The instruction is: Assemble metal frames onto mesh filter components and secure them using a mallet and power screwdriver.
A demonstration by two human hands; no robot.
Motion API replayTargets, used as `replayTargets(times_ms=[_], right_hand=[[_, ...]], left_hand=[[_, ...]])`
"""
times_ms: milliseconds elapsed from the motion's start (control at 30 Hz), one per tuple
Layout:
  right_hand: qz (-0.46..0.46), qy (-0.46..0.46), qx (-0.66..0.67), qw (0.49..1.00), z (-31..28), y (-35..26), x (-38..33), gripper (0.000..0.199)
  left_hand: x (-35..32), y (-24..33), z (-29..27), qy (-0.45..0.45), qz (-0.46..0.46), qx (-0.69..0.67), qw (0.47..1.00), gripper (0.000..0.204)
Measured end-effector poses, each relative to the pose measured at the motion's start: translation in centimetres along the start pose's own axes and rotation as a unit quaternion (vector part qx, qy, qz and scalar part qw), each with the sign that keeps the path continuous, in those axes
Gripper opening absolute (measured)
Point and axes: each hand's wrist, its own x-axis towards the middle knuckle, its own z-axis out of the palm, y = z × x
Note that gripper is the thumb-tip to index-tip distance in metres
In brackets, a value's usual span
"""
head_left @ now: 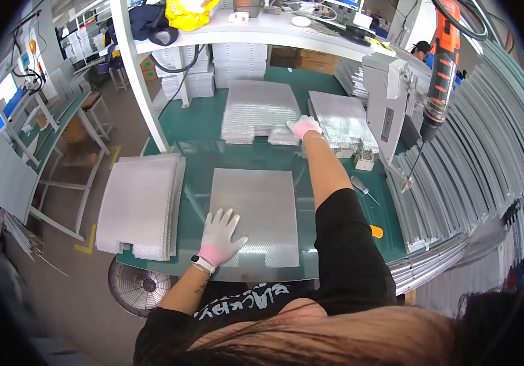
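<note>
My left hand point(220, 236) lies, fingers apart, on the grey sheet point(256, 204) before me, likely light, bendy, best held by its edges; my right hand point(305, 126), grip unclear, is at the far stack point(259, 102).

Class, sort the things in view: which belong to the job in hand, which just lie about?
Job in hand:
mesh-patterned sheet, under the left hand
sheet stack at the right hand

Apparently lying about:
yellow bag
dark cap
round fan
</note>
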Motion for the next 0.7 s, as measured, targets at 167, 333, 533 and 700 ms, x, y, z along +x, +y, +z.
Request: replayTargets(times_ms=[167,333,533,700], right_hand=[[-0.188,0.159,-0.237,0.94,-3.6,-4.1,-3.4,0.049],[-0.196,0.153,0.459,0.853,-3.9,-4.9,-0.8,0.044],[-0.21,0.079,0.621,0.751,-3.5,-1.1,0.9,0.046],[-0.149,-0.005,0.755,0.639,-4.0,0.8,-2.5,0.052]], left_hand=[[-0.7,-0.3,0.2,0.025,0.0,0.001,1.0,0.067],[-1.2,-0.6,0.5,0.029,-0.005,-0.001,1.0,0.07],[-1.4,-0.3,0.7,0.033,0.003,0.01,0.999,0.068],[-1.0,-0.8,1.8,0.032,0.002,0.018,0.999,0.069]])
